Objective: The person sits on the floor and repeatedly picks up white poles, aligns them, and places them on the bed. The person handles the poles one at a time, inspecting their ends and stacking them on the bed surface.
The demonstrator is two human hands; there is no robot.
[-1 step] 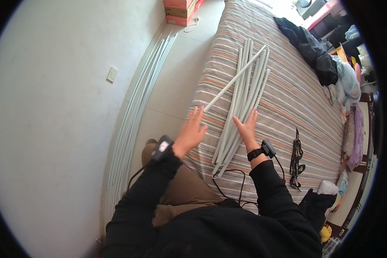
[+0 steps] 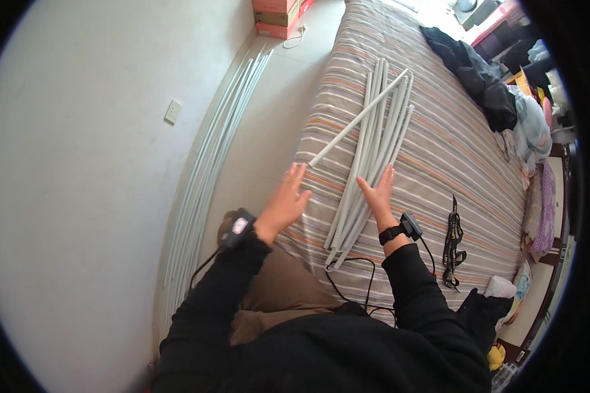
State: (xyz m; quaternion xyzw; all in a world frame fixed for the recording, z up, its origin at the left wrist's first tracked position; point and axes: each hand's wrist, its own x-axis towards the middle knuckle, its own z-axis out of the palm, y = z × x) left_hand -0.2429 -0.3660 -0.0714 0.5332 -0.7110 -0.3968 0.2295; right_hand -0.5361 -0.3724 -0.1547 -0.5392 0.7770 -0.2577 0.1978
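A loose bundle of white tubes [image 2: 367,150] lies lengthwise on the striped bedspread [image 2: 334,98]. One single white tube [image 2: 357,119] slants across the top of it, its near end toward the bed's left edge. My left hand [image 2: 285,202] hovers by that near end, fingers stretched and thumb apart, holding nothing. Over the right side of the bundle is my right hand [image 2: 377,193], thumb and fingers spread. Whether it touches the tubes I cannot tell. Each wrist wears a small dark device on a strap.
Longer thin white tubes [image 2: 219,131] lie on the floor along the wall [image 2: 92,164]. Stacked boxes [image 2: 275,16] stand at the far end. A black lanyard [image 2: 452,242] and dark clothes [image 2: 472,82] are on the bed's right. A black cable [image 2: 370,278] loops near me.
My left hand has shifted slightly left, away from the bundle. The right hand and the tubes look much the same.
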